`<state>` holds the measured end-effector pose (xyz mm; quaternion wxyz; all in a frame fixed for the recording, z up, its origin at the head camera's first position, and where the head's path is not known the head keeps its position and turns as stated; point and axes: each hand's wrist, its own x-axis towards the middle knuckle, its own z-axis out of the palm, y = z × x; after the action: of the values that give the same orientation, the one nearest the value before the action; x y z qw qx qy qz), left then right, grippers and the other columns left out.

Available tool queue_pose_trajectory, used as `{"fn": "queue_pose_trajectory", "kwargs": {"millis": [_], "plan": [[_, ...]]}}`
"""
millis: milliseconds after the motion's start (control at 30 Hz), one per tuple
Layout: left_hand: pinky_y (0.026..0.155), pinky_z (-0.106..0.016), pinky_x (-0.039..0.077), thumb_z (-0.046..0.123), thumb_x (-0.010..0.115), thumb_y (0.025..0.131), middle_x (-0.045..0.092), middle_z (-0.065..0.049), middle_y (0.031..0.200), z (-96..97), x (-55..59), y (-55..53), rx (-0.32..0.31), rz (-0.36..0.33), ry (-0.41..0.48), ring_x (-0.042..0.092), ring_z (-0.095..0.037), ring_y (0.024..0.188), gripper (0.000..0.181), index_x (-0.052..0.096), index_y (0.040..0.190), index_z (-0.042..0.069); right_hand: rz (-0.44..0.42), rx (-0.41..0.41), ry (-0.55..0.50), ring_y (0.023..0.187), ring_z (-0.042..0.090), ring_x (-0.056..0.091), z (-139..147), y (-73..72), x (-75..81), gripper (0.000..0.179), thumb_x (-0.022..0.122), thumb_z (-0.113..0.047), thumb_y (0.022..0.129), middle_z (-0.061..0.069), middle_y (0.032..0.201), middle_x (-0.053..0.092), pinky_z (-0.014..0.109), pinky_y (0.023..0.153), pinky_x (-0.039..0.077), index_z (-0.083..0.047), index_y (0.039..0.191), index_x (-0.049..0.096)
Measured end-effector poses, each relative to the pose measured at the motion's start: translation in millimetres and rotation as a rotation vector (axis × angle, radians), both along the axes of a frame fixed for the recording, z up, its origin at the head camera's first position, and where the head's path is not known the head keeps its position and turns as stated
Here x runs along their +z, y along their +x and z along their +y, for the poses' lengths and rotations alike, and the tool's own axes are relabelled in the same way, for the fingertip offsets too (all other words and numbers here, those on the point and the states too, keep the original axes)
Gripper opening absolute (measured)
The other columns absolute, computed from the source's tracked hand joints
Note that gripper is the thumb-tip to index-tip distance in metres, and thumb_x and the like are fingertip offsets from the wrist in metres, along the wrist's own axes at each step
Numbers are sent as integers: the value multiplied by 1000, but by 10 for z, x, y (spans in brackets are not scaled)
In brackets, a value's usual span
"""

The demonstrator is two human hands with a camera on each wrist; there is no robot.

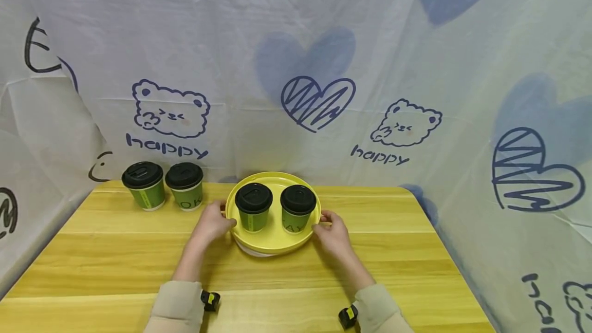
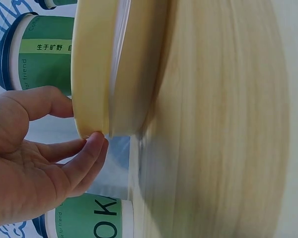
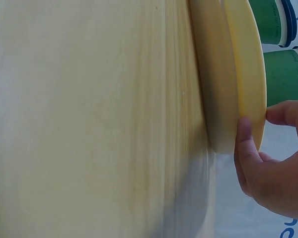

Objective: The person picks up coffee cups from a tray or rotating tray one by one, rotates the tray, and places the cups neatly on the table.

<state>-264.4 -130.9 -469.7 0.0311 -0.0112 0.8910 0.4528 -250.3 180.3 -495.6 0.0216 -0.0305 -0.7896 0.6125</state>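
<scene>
A round yellow tray (image 1: 273, 244) with a raised rim carries two green paper coffee cups with black lids, a left cup (image 1: 254, 221) and a right cup (image 1: 294, 221). My left hand (image 1: 215, 223) grips the tray's left edge, its thumb on the upper rim and its fingers lower on the side, as the left wrist view shows. At the opposite edge, my right hand (image 1: 334, 235) pinches the rim between thumb and fingers. Below the tray sits a pale round base (image 2: 134, 74), its whitish front edge peeking out in the head view.
Two more lidded green cups, an outer cup (image 1: 149, 195) and an inner cup (image 1: 187, 197), stand at the back left of the wooden table (image 1: 277, 297). A white cloth (image 1: 240, 66) with printed hearts and bears hangs behind the table and along its sides.
</scene>
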Motion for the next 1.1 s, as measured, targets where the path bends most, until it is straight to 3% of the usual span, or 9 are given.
{"fn": "queue_pose_trajectory", "kwargs": {"millis": [167, 367, 500, 800, 1100], "plan": [[106, -55, 49, 1, 68, 86, 55, -37, 137, -13, -11, -2, 2, -3, -8, 58, -48, 123, 61, 46, 140, -19, 8, 12, 54, 85, 15, 64, 28, -14, 21, 54, 67, -2, 89, 25, 124, 59, 22, 68, 54, 14, 139, 51], [105, -54, 50, 0, 68, 85, 55, -37, 136, -39, -22, -27, -6, -4, -11, 58, -47, 122, 63, 45, 141, -19, 62, 23, 303, 90, 24, 63, 99, -101, 98, 49, 67, -11, 94, 21, 118, 65, 31, 74, 54, 10, 137, 57], [105, -54, 50, 0, 67, 86, 55, -37, 137, -47, -13, -65, -16, -4, -4, 58, -47, 123, 64, 44, 143, -18, 116, 29, 413, 91, 25, 62, 131, -177, 122, 46, 66, -17, 97, 19, 116, 65, 38, 80, 54, 8, 135, 59], [106, -54, 50, -2, 66, 85, 54, -37, 138, -47, -28, -62, -22, -1, 3, 58, -47, 123, 65, 43, 144, -19, 225, 79, 755, 107, 32, 57, 214, -363, 19, 43, 64, -33, 99, 16, 112, 65, 48, 95, 49, 3, 123, 64], [106, -55, 49, -2, 67, 86, 53, -38, 141, -39, -6, -66, -22, -9, 0, 58, -48, 123, 66, 43, 145, -18, 235, 149, 967, 120, 34, 54, 240, -453, 54, 48, 60, -40, 100, 16, 123, 64, 50, 107, 45, 1, 123, 64]]}}
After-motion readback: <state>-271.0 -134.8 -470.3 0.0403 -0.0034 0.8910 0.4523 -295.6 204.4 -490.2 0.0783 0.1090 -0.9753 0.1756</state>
